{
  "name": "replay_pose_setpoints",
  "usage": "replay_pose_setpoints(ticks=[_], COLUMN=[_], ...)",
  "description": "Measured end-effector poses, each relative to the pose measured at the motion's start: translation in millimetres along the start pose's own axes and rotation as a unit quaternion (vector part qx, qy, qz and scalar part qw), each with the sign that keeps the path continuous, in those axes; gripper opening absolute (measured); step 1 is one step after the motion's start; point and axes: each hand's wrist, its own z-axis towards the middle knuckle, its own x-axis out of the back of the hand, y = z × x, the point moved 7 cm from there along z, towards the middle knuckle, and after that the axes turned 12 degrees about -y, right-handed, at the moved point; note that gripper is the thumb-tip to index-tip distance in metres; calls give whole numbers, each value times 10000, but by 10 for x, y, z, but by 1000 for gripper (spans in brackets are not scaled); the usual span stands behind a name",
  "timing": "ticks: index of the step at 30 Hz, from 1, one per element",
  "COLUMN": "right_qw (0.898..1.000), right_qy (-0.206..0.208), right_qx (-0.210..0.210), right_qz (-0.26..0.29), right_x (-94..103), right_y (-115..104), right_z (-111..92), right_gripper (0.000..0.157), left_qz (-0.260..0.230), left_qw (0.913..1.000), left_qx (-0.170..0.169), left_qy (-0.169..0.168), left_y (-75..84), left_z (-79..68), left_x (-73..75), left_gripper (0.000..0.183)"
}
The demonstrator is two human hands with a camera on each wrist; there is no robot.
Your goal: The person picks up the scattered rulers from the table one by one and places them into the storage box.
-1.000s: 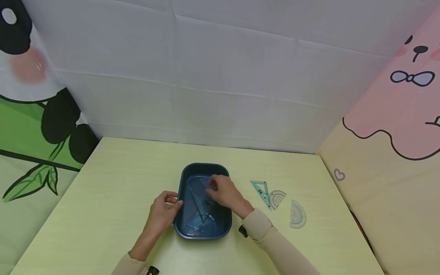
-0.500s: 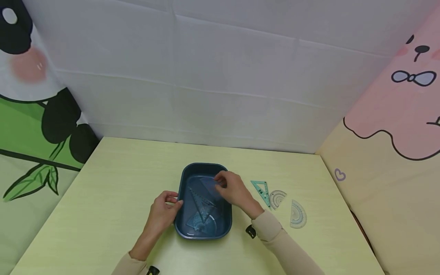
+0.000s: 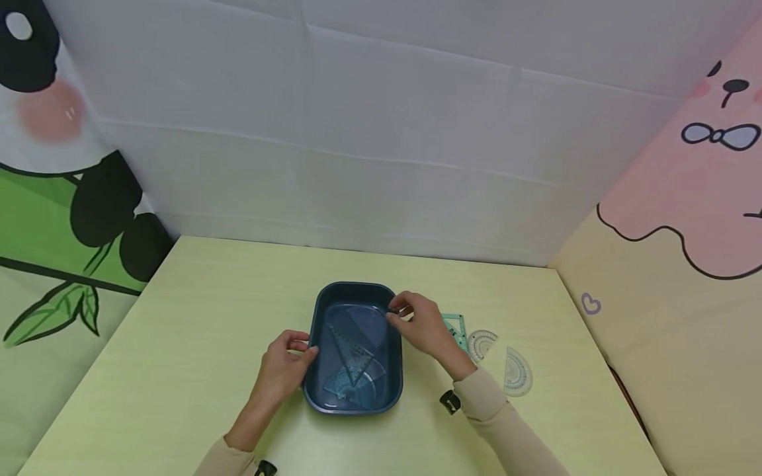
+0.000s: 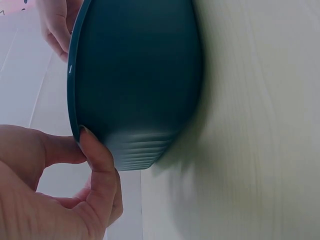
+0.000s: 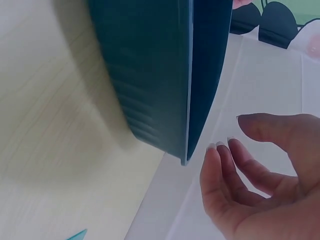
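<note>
My left hand [image 3: 284,363] pinches the left rim of a dark blue plastic basin [image 3: 352,411], with the thumb inside and the fingers outside. In the left wrist view that grip on the basin [image 4: 135,65] shows close up. Clear set squares [image 3: 351,360] and a clear protractor [image 3: 360,393] lie overlapping in the basin, their edges hard to tell apart. Over the far right rim hovers my right hand [image 3: 423,324]. The right wrist view shows its thumb and fingers [image 5: 212,175] bent loosely and apart, with nothing between them, beside the basin's corner.
Right of the basin, a teal set square [image 3: 462,338] is partly hidden by my right hand. Two clear protractors, a smaller one [image 3: 479,344] and a larger one [image 3: 518,372], lie farther right on the pale table [image 3: 238,284]. Fabric walls [image 3: 387,132] enclose the table.
My right hand has moved right, from above the basin's inside to its right rim, and now covers part of the teal set square. The left hand and basin have stayed put.
</note>
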Motion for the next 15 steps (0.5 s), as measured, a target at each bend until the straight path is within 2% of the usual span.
replay_pose_setpoints(ticks=[15], right_qw=[9985], right_qy=[347], right_qx=[-367], right_qz=[211], right_x=[139], right_y=[264], right_z=[-64], right_gripper=[19], left_qz=[-35], left_qw=[10000], left_qx=[-25], left_qy=[0], left_y=[-39], left_z=[33], left_x=[-15], left_gripper=[30])
